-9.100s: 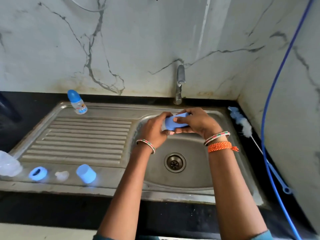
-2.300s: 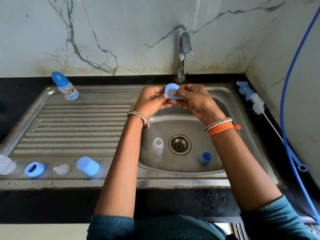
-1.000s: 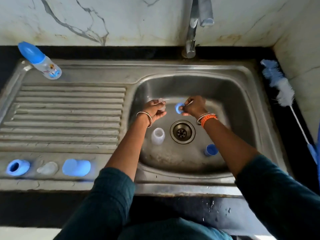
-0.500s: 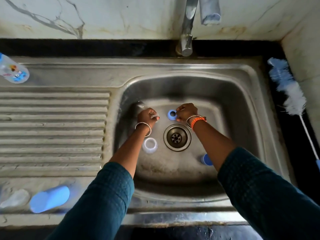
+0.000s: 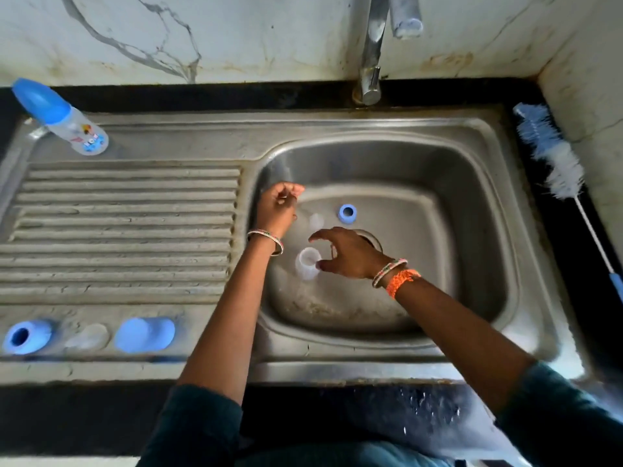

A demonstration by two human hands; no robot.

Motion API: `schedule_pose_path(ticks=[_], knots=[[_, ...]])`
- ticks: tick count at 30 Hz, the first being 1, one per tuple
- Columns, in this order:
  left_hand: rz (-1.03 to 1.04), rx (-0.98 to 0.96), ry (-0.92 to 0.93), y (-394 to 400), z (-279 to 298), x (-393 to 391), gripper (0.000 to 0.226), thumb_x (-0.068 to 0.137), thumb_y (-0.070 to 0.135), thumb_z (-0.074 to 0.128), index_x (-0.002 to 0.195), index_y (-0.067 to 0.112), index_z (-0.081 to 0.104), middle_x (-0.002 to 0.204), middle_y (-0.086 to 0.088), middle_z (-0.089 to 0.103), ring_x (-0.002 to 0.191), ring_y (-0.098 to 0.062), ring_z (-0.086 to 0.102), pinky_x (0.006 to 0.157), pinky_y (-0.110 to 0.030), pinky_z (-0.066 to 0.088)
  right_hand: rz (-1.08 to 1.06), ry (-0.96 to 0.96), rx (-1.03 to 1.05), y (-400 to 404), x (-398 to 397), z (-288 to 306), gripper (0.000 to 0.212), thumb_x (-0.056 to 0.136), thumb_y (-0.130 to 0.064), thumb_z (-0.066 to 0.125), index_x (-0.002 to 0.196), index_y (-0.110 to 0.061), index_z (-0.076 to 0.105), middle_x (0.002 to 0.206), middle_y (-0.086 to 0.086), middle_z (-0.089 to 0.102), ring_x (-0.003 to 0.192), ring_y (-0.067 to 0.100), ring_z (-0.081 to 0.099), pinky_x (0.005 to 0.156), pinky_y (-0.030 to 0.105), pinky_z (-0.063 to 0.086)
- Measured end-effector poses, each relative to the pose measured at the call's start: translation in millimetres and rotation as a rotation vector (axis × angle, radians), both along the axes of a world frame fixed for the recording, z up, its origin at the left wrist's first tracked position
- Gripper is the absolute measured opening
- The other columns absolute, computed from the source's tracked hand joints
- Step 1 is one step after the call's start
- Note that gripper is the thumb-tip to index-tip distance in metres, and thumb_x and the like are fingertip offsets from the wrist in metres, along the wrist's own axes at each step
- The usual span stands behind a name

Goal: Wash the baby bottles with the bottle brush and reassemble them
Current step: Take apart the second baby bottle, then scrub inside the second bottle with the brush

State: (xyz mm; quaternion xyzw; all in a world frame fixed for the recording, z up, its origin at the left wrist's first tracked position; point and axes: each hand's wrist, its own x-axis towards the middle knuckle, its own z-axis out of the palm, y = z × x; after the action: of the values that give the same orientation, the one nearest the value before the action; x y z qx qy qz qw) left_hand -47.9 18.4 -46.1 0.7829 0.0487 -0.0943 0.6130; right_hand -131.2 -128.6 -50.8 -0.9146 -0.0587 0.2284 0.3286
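A clear bottle body (image 5: 307,262) stands upright on the floor of the steel sink (image 5: 472,203), left of the drain. My right hand (image 5: 347,254) hovers over it with fingers spread and curved, the thumb at its rim, not closed round it. A blue collar ring (image 5: 347,213) and a clear nipple (image 5: 316,221) lie loose on the basin floor just behind. My left hand (image 5: 279,205) is at the basin's left wall, fingers loosely curled and holding nothing. The bottle brush (image 5: 553,156) lies on the counter at the right.
An assembled bottle with a blue cap (image 5: 67,126) lies at the drainboard's back left. Along its front edge sit a blue ring (image 5: 25,337), a clear nipple (image 5: 88,338) and a blue cap (image 5: 145,334). The tap (image 5: 371,62) stands behind the basin.
My right hand let go of the blue ring and moved left to the clear bottle. My left hand let go of the nipple, which now lies on the basin floor.
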Motion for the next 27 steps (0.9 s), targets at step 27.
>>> schedule_pose_path(ticks=[27], knots=[[-0.227, -0.842, 0.67, -162, 98, -82, 0.027, 0.088, 0.023, 0.061, 0.106, 0.004, 0.05, 0.1, -0.018, 0.053, 0.081, -0.029, 0.058, 0.066, -0.036, 0.057, -1.271, -0.592, -0.6, -202, -96, 66, 0.032, 0.091, -0.017, 0.047, 0.118, -0.006, 0.06, 0.119, 0.02, 0.058, 0.114, 0.038, 0.05, 0.098, 0.046, 0.029]])
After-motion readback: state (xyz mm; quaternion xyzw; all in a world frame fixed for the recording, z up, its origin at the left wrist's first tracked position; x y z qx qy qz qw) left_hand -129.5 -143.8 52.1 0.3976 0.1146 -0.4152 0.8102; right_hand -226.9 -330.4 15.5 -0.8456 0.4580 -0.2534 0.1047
